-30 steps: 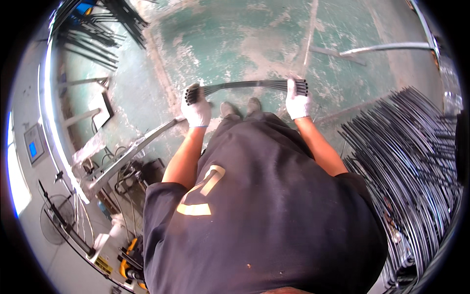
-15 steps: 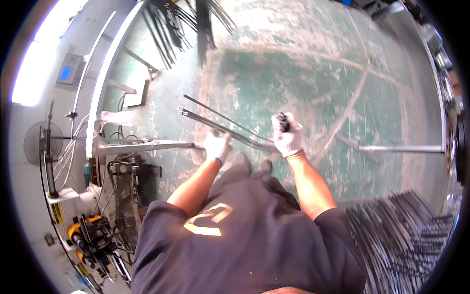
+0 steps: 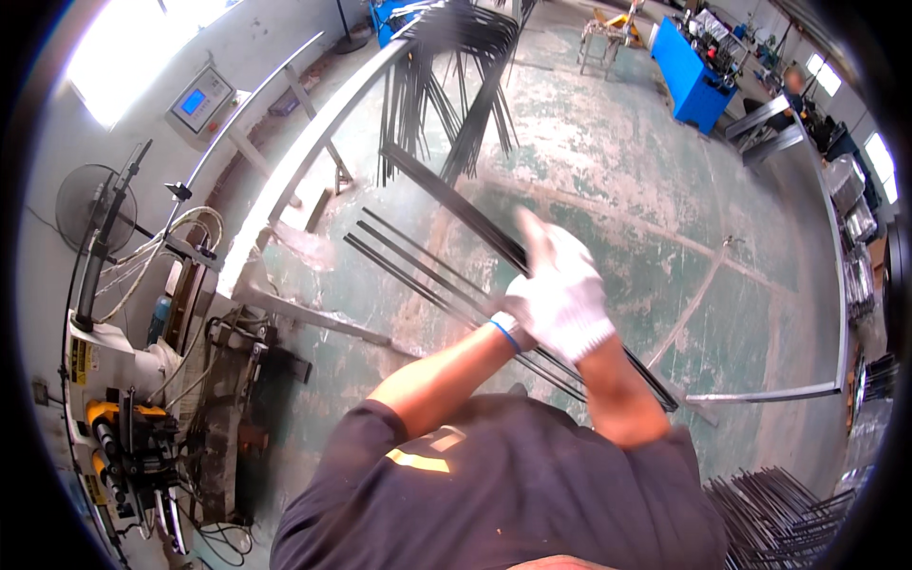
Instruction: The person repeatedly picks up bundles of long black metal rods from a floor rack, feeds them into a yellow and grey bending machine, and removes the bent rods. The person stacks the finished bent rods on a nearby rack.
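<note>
1. Floor (image 3: 655, 223): green paint, worn through in pale patches.
2. Pale grey wall (image 3: 237, 47) along the floor's left edge, with a large window (image 3: 123, 66) glaring white with light.
3. Toward the floor's far edge, a blue workbench (image 3: 679, 81), its top cluttered; a legged stand (image 3: 608, 31) left of it.
4. Two small windows (image 3: 882, 163), bright, beyond the floor's right edge.

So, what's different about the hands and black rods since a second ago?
The right hand and left hand have come together, the right overlapping the left. The black rods, bundled between them before, now slant from upper left to lower right, some spread apart. The grip is hidden. The view swung, bringing in a blue cabinet. White gloves stay on.
</note>
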`<move>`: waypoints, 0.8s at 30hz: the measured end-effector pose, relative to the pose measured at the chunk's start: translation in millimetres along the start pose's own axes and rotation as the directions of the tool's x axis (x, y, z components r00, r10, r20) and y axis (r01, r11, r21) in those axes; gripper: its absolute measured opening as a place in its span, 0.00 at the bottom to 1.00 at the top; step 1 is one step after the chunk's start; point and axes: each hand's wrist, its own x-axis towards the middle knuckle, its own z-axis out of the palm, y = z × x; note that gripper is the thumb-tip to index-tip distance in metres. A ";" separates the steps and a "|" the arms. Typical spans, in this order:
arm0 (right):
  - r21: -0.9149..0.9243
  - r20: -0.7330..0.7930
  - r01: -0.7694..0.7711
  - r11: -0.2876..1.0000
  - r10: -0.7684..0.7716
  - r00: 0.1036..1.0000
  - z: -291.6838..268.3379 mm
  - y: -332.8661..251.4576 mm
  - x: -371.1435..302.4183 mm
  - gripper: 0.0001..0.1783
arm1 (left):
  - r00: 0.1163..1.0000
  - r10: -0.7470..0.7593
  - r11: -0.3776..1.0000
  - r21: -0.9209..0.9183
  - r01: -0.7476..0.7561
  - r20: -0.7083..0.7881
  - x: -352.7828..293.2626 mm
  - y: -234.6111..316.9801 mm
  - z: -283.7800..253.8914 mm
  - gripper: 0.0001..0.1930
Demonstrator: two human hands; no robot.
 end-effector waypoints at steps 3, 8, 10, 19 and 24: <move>-0.203 0.119 -0.209 0.956 0.236 0.964 -0.5 22.5 -68.8 0.60 | 0.860 -0.458 0.704 -0.683 0.196 -0.225 13.8 66.5 -69.0 0.11; -0.213 -0.111 -0.358 0.909 0.342 0.933 11.8 101.9 -155.1 0.23 | 0.907 -0.340 0.733 -0.674 0.091 -0.248 44.0 152.8 -161.8 0.17; -0.184 -0.196 -0.314 0.931 0.279 0.940 19.8 110.2 -133.2 0.17 | 0.921 -0.297 0.777 -0.624 0.079 -0.253 62.1 169.3 -188.8 0.18; -0.425 -0.041 -0.125 0.897 0.118 0.992 27.8 68.9 185.2 0.13 | 0.685 0.085 0.966 0.229 0.122 -0.723 55.6 195.0 -369.6 0.17; -0.453 0.151 0.166 0.876 -0.108 0.983 88.7 41.5 404.4 0.13 | 0.547 0.299 0.785 0.527 0.325 -0.782 -21.6 213.8 -385.7 0.15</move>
